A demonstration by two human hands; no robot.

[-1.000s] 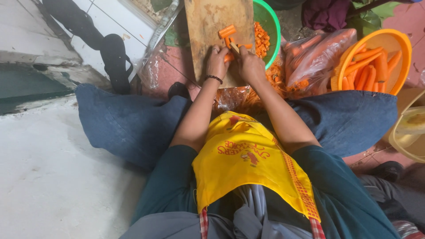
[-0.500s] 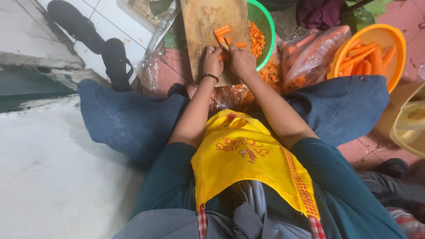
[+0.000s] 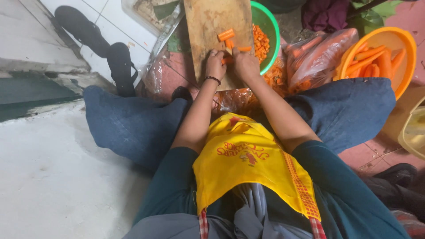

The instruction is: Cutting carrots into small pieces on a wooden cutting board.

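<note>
A wooden cutting board (image 3: 208, 22) lies on the floor in front of my crossed legs. A few cut carrot pieces (image 3: 226, 35) rest on it. My left hand (image 3: 215, 64), with a dark band at the wrist, pinches a short carrot piece (image 3: 226, 60) at the board's near end. My right hand (image 3: 246, 65) sits right beside it with curled fingers touching the same piece. What the right fist grips is hidden, and no blade shows.
A green bowl (image 3: 271, 26) of chopped carrot stands right of the board. A clear bag of carrots (image 3: 316, 53) and an orange basin (image 3: 405, 42) of peeled carrots lie further right. Black sandals (image 3: 119, 66) and a metal tray (image 3: 152, 17) are on the left.
Both hands stay together at the board's near end. The cut pieces above them lie slightly further apart than before.
</note>
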